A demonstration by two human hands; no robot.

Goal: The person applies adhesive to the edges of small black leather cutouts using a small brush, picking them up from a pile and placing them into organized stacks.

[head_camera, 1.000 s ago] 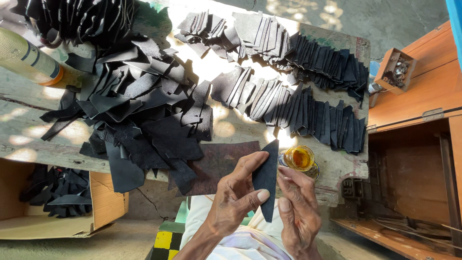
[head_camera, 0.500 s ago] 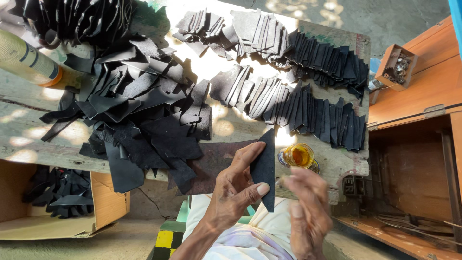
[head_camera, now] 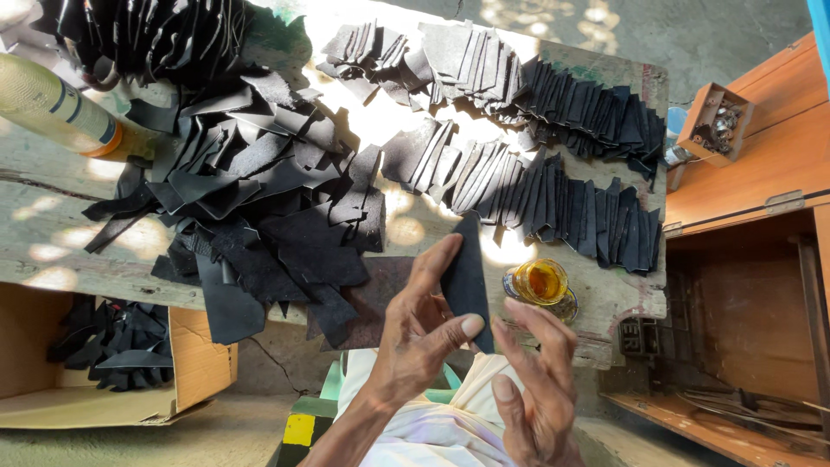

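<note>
While left hand (head_camera: 419,333) grips black leather piece (head_camera: 467,281), yellow round jar (head_camera: 540,282) sits beside.

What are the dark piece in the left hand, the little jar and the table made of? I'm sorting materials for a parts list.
Piece: looks like thin leather or similar sheet, matte black, flat and cut to a taper in the left hand. Jar: clear glass or plastic, glossy, with amber liquid showing through. Table: weathered wood, pale, cracked and rough.
</note>
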